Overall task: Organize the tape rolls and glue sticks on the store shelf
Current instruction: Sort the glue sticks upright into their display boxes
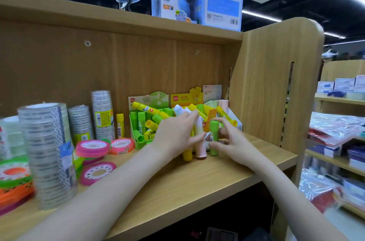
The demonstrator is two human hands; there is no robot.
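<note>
Currently the glue-stick step is in hand. Both hands work at the right end of the wooden shelf [197, 177], in front of the display boxes. The right hand [231, 142] pinches a green glue stick [214, 138] between thumb and fingers, holding it upright with its base on or just above the board. The left hand [173, 134] is spread, its fingers reaching over a pink-white stick [200, 142] and a yellow stick [187, 155] that stand just beside the green one; whether it grips either cannot be told. Behind them, the green box [138, 122] and the yellow box [209, 116] hold sticks lying jumbled, colours mixed. The tape rolls [49, 152] stand stacked at the left end, well apart, with pink flat rolls [92, 148] loose nearby.

Judgement: sorting is partly done. The next move calls for placing each loose stick in the box of matching colour, upright, without toppling its neighbours.
</note>
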